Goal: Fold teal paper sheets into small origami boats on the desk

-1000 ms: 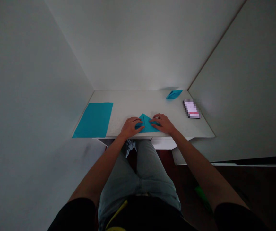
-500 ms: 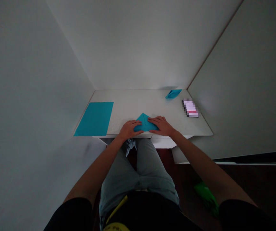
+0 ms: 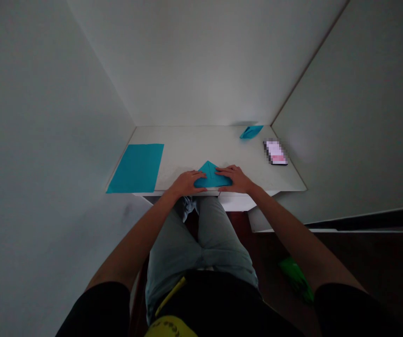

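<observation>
A piece of blue paper [image 3: 209, 178], folded into a triangle with a crease down its middle, lies at the table's front edge with its point facing away from me. My left hand [image 3: 188, 182] grips its left corner, fingers on top and thumb along the near edge. On the other side my right hand [image 3: 237, 179] has hold of the right corner, its fingertips resting near the centre crease and its thumb at the near edge. The two outer corners are partly hidden under my hands.
Flat blue sheets or a single sheet [image 3: 138, 168] lie at the table's left end. A folded blue paper piece [image 3: 251, 132] sits at the back right, near a phone [image 3: 276, 152]. Walls [image 3: 201, 65] enclose the white table [image 3: 187, 135]. Something green [image 3: 296, 278] is on the floor.
The whole view has shifted slightly, so the table appears a little higher. Both hands stay at the folded paper; the right thumb now shows more apart from its fingers.
</observation>
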`<state>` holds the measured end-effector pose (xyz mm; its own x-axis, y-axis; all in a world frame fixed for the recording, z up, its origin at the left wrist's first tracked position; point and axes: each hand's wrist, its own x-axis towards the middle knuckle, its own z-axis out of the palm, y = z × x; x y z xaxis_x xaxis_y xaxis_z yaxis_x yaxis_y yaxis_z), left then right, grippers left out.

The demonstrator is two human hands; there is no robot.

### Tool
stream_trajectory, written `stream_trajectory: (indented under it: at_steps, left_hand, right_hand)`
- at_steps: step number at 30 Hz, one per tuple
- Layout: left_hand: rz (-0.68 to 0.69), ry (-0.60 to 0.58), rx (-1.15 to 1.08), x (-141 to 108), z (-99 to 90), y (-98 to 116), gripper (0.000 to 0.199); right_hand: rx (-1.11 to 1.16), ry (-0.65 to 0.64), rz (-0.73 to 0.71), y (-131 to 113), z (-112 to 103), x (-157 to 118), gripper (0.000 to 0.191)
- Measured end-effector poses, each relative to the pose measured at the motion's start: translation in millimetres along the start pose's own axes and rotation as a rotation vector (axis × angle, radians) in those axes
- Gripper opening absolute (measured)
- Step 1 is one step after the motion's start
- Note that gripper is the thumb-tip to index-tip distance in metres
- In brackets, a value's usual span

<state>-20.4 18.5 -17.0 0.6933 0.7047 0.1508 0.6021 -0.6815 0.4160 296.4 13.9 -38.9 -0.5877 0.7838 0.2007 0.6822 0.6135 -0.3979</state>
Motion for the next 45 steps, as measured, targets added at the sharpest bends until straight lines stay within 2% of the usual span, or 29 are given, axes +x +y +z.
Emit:
stream_trajectory:
  at_steps: [2,6,12,14,19,23,26,31,36,38,41,43,45]
  left_hand:
    - [-0.01,-0.023,0.001,1,-1.0,-1,0.055]
    - [-0.008,-0.037,0.005,2,-1.6,-1,0.046]
    - [-0.02,-0.012,0.01,1,-0.1,1,0.039]
    - [-0.035,-0.021,0.004,3,-0.6,0,0.038]
    - [-0.156,0.038,-0.035,10,-2.0,-4,0.039]
    - [-0.169,0.132,-0.008,12,1.1,2,0.041]
    - [-0.156,0.217,0.128,10,6.4,13,0.032]
    - [-0.132,0.155,0.194,-8,18.0,27,0.038]
    - [-0.163,0.198,0.148,-39,26.2,31,0.048]
    - [-0.175,0.186,0.128,-49,28.2,32,0.055]
    - [-0.197,0.144,0.096,-58,29.6,34,0.055]
    - [-0.194,0.128,0.07,-60,27.7,35,0.053]
    - [-0.191,0.136,0.021,-58,22.0,35,0.042]
  right_hand:
    - [0.002,0.012,-0.008,1,1,0,0.079]
    - [0.029,0.044,-0.023,3,5,1,0.068]
    - [0.113,0.088,-0.034,3,2,2,0.035]
    - [0.162,0.106,-0.017,4,1,3,0.03]
    - [0.216,0.182,0.128,13,7,3,0.039]
    - [0.171,0.223,0.048,11,8,2,0.044]
    - [0.029,0.23,0.015,6,6,-1,0.037]
    - [-0.085,0.122,0.006,-3,4,-3,0.042]
    - [-0.071,0.088,-0.015,-17,1,-12,0.044]
    - [-0.066,0.074,-0.024,-23,1,-23,0.056]
    - [-0.047,0.038,-0.03,-28,2,-42,0.069]
    - [-0.016,0.023,-0.021,-29,2,-52,0.059]
    - [0.029,0.028,0.014,-28,-1,-58,0.043]
